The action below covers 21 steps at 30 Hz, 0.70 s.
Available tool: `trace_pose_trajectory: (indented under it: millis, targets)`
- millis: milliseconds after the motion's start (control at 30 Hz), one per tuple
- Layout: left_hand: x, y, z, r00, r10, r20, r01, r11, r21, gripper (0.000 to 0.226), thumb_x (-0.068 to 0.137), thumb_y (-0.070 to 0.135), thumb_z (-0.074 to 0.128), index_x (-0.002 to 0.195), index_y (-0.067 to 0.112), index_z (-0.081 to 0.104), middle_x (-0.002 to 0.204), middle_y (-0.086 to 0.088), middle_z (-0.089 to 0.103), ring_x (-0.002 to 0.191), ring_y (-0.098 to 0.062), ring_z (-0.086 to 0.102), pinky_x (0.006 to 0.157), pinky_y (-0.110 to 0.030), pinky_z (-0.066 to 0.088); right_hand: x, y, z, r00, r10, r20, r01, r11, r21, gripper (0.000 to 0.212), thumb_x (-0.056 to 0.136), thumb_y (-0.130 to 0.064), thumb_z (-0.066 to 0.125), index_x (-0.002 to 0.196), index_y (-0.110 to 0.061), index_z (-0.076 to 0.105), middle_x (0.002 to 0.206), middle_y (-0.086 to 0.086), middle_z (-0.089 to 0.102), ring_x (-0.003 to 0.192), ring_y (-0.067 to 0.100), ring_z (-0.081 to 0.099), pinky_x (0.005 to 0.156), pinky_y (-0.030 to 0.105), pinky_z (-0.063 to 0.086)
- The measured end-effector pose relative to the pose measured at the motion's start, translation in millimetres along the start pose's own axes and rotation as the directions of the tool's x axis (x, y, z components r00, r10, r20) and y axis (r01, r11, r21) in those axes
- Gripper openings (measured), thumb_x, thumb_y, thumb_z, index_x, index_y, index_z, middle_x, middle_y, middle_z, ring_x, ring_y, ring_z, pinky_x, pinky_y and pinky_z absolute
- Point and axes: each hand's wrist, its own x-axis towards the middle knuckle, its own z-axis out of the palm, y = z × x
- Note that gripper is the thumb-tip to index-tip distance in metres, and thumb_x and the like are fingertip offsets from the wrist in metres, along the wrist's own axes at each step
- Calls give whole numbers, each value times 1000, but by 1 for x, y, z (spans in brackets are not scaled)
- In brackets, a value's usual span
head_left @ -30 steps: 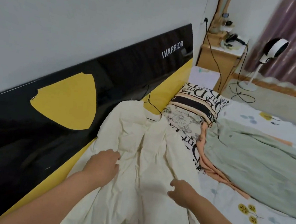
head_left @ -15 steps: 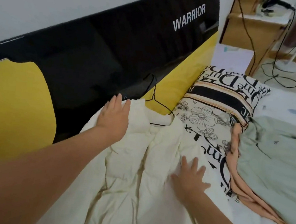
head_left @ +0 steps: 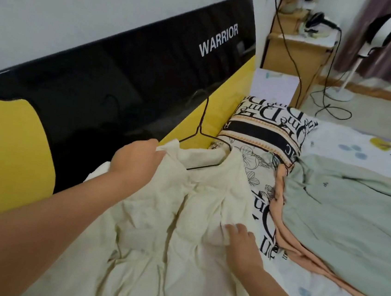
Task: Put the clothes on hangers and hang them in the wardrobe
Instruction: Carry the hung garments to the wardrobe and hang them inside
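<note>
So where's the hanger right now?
The hanger sits at the head of the bed, hook against the headboard, its lower part tucked inside the cream garment, left of the pillow.

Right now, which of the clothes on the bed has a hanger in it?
The cream garment: the wire hanger sticks from its collar. The green and orange ones show none.
</note>
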Motion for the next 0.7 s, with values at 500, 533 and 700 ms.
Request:
trace_pose_trajectory:
  millis: [500, 533, 700]
  targets:
    - [-185, -9, -200, 886, 121, -447, -287, 901, -326, 45, 96, 35, 41, 57, 19, 26, 52, 2, 37, 60, -33, 44, 48, -32, 22, -200, -41, -236, 650, 160, -743, 133, 939, 318, 51, 95, -19, 46, 143, -18, 32, 145, 11, 35, 133, 27, 31, 106, 37, 28]
    - [-199, -11, -211, 864, 140, -484, -326, 887, -325, 45, 95, 38, 40, 57, 20, 25, 50, 3, 35, 56, -30, 41, 46, -31, 20, -218, -43, -248, 627, 136, -767, 152, 944, 292, 50, 96, -20, 45, 144, -19, 32, 146, 10, 35, 134, 27, 30, 107, 37, 27]
    - [-263, -19, -263, 745, 226, -628, -502, 810, -303, 36, 85, 44, 34, 56, 26, 21, 43, 7, 25, 43, -13, 29, 45, -24, 20, -318, -44, -304, 538, 0, -843, 298, 935, 190, 22, 95, -10, 47, 108, -6, 64, 101, 12, 63, 97, 29, 54, 78, 33, 37]
